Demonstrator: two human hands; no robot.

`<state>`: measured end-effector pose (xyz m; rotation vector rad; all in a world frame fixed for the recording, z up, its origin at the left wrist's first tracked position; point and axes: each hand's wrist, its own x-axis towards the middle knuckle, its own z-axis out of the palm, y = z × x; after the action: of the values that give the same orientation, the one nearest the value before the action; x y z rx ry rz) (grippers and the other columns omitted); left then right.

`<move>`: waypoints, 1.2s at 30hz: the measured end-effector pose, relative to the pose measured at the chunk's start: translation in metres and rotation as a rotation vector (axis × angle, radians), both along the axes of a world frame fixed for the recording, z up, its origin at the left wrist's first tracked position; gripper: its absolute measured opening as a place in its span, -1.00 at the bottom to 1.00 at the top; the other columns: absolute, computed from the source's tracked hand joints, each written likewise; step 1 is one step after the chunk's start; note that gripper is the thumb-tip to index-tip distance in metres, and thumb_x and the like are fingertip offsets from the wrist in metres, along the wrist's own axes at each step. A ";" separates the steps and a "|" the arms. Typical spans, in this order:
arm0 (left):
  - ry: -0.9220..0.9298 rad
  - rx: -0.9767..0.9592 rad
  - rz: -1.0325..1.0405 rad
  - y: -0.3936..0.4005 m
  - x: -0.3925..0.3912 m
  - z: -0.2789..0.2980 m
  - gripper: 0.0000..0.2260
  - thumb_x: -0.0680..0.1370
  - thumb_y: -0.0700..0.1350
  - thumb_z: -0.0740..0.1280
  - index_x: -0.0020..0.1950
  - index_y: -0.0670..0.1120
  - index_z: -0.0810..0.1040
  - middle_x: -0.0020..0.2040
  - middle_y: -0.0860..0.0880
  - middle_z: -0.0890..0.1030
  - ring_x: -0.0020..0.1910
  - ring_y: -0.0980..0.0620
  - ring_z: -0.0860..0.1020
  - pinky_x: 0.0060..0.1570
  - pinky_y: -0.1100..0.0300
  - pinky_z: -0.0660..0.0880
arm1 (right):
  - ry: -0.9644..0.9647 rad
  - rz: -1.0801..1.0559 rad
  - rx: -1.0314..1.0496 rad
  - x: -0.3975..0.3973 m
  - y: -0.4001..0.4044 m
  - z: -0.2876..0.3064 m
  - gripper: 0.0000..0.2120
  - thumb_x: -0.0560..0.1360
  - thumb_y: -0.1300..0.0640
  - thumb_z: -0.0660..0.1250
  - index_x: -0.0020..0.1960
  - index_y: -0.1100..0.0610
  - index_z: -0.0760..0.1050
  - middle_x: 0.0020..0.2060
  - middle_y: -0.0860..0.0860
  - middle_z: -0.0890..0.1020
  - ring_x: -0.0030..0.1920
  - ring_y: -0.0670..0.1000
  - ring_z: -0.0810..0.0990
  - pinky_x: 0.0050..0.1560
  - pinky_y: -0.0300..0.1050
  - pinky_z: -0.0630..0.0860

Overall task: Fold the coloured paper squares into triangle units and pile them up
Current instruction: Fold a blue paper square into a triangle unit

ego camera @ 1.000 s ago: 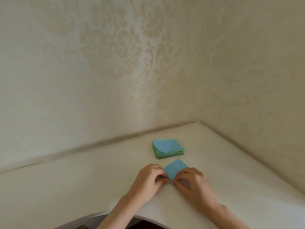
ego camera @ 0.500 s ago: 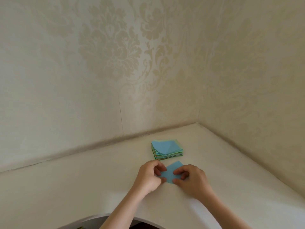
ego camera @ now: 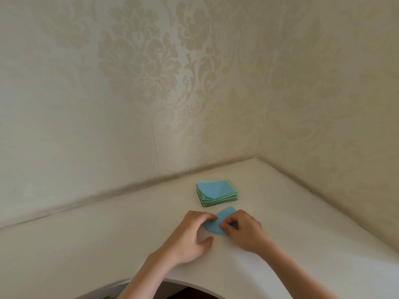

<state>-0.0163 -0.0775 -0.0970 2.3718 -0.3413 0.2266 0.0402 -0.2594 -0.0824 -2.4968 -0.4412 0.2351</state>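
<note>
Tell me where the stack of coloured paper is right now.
In the head view, the paper stack sits on the white table near the wall corner, just beyond the blue sheet under both hands.

Soft, even daylight, moderately bright, warm cream cast overall. No hard glare anywhere.

Wall point(ego camera: 129, 93) in the upper left of the frame reads lighter; the wall on the right side is duller and yellower.

Shadows faint and diffuse: a soft one under the left hand point(ego camera: 190, 236) on the table point(ego camera: 86, 244), another thin one at the base of the paper stack point(ego camera: 217, 194). Dark band where wall meets table.

Wide-angle bending: table edges and the wall seam curve toward the frame borders. Focus fairly sharp at centre, slightly soft, compression-smeared in wallpaper pattern at the corners.
</note>
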 end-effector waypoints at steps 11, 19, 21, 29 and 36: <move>-0.258 0.143 0.036 -0.015 0.005 -0.005 -0.87 0.46 -0.19 0.33 -0.07 -0.02 0.62 -0.13 0.12 0.59 -0.08 0.18 0.46 -0.09 0.39 0.36 | -0.230 0.045 0.245 -0.010 -0.021 -0.010 -0.89 0.37 0.10 0.50 -0.15 -0.03 0.59 -0.21 -0.14 0.57 -0.14 -0.18 0.54 -0.18 -0.45 0.37; -0.164 0.037 0.094 -0.026 0.003 -0.004 -0.97 0.49 -0.06 0.39 -0.09 0.07 0.60 -0.22 0.14 0.55 -0.15 0.21 0.42 -0.16 0.33 0.34 | -0.331 0.210 0.224 -0.011 -0.043 -0.023 -0.86 0.41 -0.01 0.45 -0.10 0.03 0.66 0.00 -0.19 0.53 0.05 -0.33 0.47 0.07 -0.52 0.31; -0.133 -0.035 0.185 -0.030 0.004 -0.006 -0.92 0.48 -0.04 0.42 -0.06 0.06 0.58 -0.25 0.12 0.52 -0.22 0.19 0.45 -0.20 0.37 0.34 | -0.348 0.143 0.240 -0.010 -0.037 -0.027 -0.90 0.43 0.03 0.44 -0.15 0.05 0.65 -0.03 -0.16 0.53 0.00 -0.31 0.48 0.01 -0.53 0.32; -0.059 -0.140 0.379 -0.041 0.010 -0.012 -0.70 0.40 -0.02 0.50 -0.03 0.09 0.41 -0.31 0.10 0.51 -0.24 0.15 0.48 -0.25 0.38 0.35 | -0.400 -0.110 0.078 -0.010 -0.025 -0.030 -0.82 0.39 -0.15 0.43 -0.27 -0.07 0.59 -0.02 -0.19 0.45 0.04 -0.12 0.38 0.02 -0.15 0.29; 0.017 -0.178 0.399 -0.040 0.017 -0.010 -0.63 0.32 -0.05 0.55 -0.02 0.03 0.42 -0.27 0.07 0.52 -0.32 0.17 0.40 -0.30 0.29 0.34 | -0.264 -0.157 0.062 -0.010 -0.022 -0.021 -0.84 0.36 -0.20 0.42 -0.21 -0.18 0.49 -0.01 -0.22 0.38 0.05 -0.14 0.31 0.00 -0.19 0.18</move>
<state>0.0009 -0.1172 -0.1065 2.2431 0.1595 0.4034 0.0298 -0.2817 -0.1031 -2.4940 -0.3483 -0.1702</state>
